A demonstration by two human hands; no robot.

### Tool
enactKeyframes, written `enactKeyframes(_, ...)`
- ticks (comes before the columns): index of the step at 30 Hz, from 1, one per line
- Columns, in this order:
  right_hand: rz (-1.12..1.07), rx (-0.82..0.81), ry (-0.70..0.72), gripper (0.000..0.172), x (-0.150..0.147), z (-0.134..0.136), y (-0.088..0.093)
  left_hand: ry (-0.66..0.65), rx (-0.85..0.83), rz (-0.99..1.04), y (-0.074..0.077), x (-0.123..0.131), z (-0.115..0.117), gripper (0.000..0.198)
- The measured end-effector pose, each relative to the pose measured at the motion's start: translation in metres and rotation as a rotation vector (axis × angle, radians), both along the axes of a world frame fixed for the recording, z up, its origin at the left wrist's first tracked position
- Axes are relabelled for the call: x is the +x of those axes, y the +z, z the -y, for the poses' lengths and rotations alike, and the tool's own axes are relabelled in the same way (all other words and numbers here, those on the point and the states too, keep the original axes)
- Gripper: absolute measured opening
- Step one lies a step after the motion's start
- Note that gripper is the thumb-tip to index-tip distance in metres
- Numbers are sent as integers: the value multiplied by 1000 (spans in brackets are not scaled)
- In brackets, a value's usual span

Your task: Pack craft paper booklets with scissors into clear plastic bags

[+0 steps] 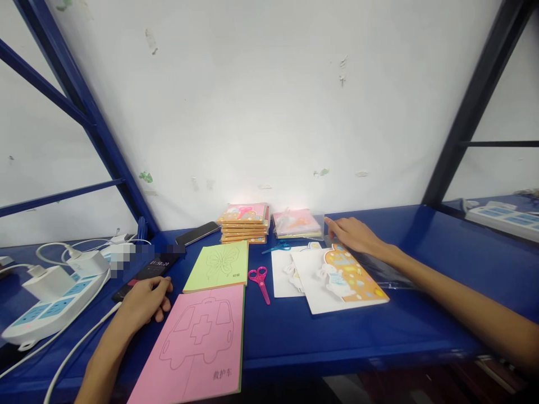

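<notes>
My two hands are well apart and neither is closed on anything. Nearest me, my left hand [145, 303] lies relaxed on the blue shelf [337, 336], its fingertips [166, 286] at the edge of a black phone [145, 275] whose screen reads 01:30:20. Just right of that hand lies a pink card [189, 348] printed with an ambulance outline, and a white cable [80, 342] runs past my left wrist. Further left sits a white power strip [54, 303] with two white chargers [48, 282] plugged in. Beyond the pink card lies a green card [217, 266] with a butterfly outline, then pink scissors [260, 282], closed, and blue scissors [278, 247]. My right hand [351, 235] reaches across a rabbit-covered book [349, 278], which overlaps a white cut-out sheet [284, 275]. Its fingertips [330, 225] sit at a clear plastic sheet [379, 269] (contact cannot be confirmed from this view). Farther back are a stack of books [244, 223], a wrapped packet [297, 223] and a second phone [197, 233], all against a scuffed white wall [252, 101].
</notes>
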State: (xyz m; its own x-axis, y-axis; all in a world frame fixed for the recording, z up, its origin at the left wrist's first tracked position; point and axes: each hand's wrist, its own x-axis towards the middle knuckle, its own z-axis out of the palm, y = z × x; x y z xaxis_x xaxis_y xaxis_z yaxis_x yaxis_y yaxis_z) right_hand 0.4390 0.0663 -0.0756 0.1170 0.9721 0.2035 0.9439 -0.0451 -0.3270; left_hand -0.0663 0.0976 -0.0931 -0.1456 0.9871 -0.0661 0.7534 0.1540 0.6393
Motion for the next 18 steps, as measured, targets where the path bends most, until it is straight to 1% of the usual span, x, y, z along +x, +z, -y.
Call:
enactKeyframes(10, -3, 2, -9, 71, 0, 1, 1, -13, 7, -24, -1, -4, 0, 35)
enactKeyframes(18, -3, 11, -14, 72, 0, 0, 0, 1, -2, -24, 1, -1, 1, 36)
